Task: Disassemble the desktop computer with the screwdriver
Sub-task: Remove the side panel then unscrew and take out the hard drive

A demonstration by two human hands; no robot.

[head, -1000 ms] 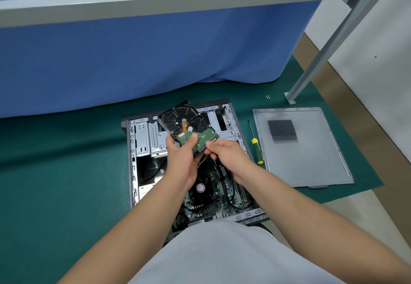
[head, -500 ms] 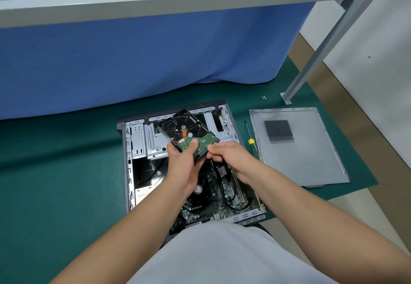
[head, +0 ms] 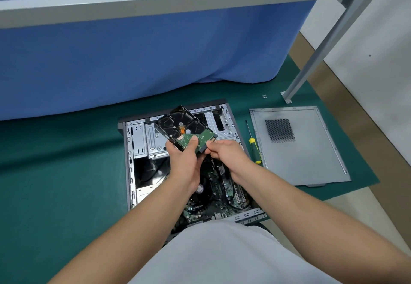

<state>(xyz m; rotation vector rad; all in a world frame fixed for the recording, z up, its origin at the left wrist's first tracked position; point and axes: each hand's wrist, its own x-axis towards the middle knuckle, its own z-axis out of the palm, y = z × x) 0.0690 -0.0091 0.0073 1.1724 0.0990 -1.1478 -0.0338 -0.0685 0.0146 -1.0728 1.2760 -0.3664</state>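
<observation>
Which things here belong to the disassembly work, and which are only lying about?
Belong to the work:
- hard drive, gripped by the left hand; right hand at its connector edge
- open computer case
- screwdriver on the mat
- removed side panel
- loose screws

Only lying about:
- blue curtain
- metal frame
- green mat

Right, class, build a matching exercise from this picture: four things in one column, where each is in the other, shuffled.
Things:
1. black hard drive with green circuit board
2. yellow-and-black-handled screwdriver
3. grey perforated metal side panel
4. small silver screws

Places:
A. farthest right on the mat
B. between case and panel
C. held above the open case
D. near the metal frame's foot

Pairs: 1-C, 2-B, 3-A, 4-D
</observation>
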